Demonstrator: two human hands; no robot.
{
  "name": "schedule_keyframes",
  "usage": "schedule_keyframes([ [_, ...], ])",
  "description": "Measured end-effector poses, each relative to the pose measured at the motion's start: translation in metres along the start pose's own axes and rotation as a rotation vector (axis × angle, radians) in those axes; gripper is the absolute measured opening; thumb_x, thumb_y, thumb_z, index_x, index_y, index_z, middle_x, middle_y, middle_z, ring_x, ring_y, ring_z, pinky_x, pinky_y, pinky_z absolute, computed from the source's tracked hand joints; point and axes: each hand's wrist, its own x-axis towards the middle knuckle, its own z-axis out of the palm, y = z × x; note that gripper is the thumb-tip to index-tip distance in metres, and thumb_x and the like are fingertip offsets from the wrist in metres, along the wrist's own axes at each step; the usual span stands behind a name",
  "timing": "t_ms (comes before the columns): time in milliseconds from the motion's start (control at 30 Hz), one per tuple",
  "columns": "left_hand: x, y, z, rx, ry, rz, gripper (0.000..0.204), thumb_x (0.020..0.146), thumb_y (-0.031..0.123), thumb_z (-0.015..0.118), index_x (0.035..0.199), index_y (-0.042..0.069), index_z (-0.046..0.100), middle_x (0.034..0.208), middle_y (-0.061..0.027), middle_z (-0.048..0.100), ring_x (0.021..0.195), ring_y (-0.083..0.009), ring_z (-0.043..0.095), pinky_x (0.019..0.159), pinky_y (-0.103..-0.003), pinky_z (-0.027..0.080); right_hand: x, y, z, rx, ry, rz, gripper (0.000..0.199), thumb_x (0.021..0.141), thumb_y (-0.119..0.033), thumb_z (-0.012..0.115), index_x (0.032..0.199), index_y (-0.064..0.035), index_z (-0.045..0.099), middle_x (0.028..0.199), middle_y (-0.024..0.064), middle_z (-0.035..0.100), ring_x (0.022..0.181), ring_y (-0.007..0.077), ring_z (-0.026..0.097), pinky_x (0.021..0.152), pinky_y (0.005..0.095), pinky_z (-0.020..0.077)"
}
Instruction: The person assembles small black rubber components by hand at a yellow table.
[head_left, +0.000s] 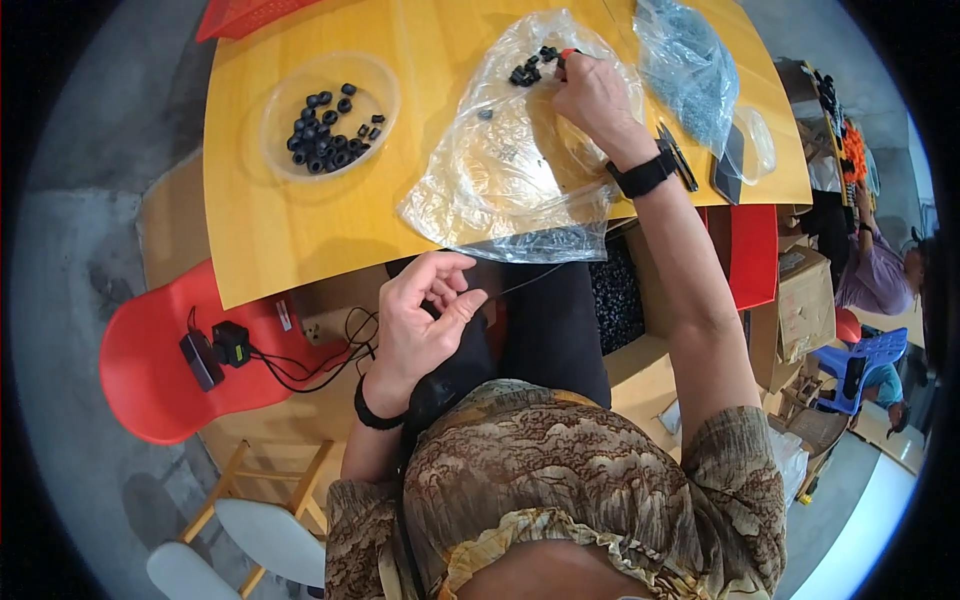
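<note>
My left hand (pixel 425 315) is in front of the table edge, above my lap, with its fingers curled in. A thin dark strand (pixel 527 281) runs right from its thumb; the grip on it is partly hidden. Over the far part of a clear plastic bag (pixel 500 150), my right hand (pixel 597 95) is closed on a small red-and-black piece (pixel 568 54), most of it covered by the fingers. Right beside those fingertips, a cluster of small black parts (pixel 525 72) lies on the bag. Both wrists wear black bands.
At the left of the yellow table (pixel 430 60) stands a clear round tub (pixel 268 150) with several black ring-like parts. A dark slim tool (pixel 678 158), a phone (pixel 728 178) and a bluish plastic bag (pixel 690 70) lie on the right. A red chair (pixel 150 370) holds cabled devices.
</note>
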Motion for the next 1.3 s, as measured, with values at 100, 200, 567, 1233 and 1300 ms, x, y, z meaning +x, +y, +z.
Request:
schedule_keyframes([
  [100,0.001,0.014,-0.001,-0.003,0.012,0.036,0.023,0.075,0.003,0.066,0.095,0.000,0.057,0.069,-0.0009,0.055,0.062,-0.0050,0.050,0.056,-0.018,0.040,-0.004,0.004,0.000,0.021,0.054,-0.014,0.013,0.067,-0.008,0.056,0.078,-0.0015,0.060,0.073,0.0224,0.059,0.071,0.0379,0.058,0.060,0.0417,0.0467],
  [200,0.006,0.057,-0.003,0.080,-0.004,0.377,0.022,0.068,-0.001,0.067,0.088,0.002,0.059,0.067,-0.0049,0.056,0.056,-0.0133,0.053,0.052,-0.022,0.041,-0.022,-0.006,-0.011,0.071,0.086,-0.114,0.010,0.069,-0.008,0.057,0.076,-0.0005,0.059,0.073,0.0214,0.058,0.069,0.0385,0.057,0.058,0.0414,0.0455],
  [567,0.025,0.103,-0.030,0.201,-0.054,0.492,0.009,0.071,0.001,0.061,0.080,0.001,0.060,0.069,-0.0072,0.057,0.059,-0.0161,0.055,0.053,-0.024,0.041,-0.076,-0.037,-0.020,0.175,-0.150,-0.150,0.007,0.067,-0.004,0.057,0.071,0.0005,0.056,0.073,0.0170,0.055,0.068,0.0359,0.056,0.058,0.0406,0.0453],
  [1233,0.186,-0.019,-0.083,1.212,-0.191,0.179,0.013,0.070,0.007,0.055,0.080,0.004,0.064,0.078,-0.0196,0.061,0.075,-0.0352,0.059,0.067,-0.041,0.047,-0.064,-0.052,0.004,0.238,-0.126,-0.246,0.007,0.071,-0.005,0.057,0.077,-0.0015,0.058,0.076,0.0137,0.054,0.066,0.0302,0.059,0.056,0.0375,0.0485],
  [1300,0.192,-0.026,-0.089,1.104,-0.198,0.151,0.014,0.069,0.003,0.056,0.080,0.003,0.063,0.076,-0.0200,0.061,0.075,-0.0356,0.059,0.066,-0.040,0.047,-0.061,-0.053,0.010,0.196,-0.152,-0.267,0.007,0.072,-0.005,0.057,0.077,-0.0011,0.059,0.077,0.0136,0.055,0.067,0.0293,0.060,0.057,0.0365,0.0489],
])
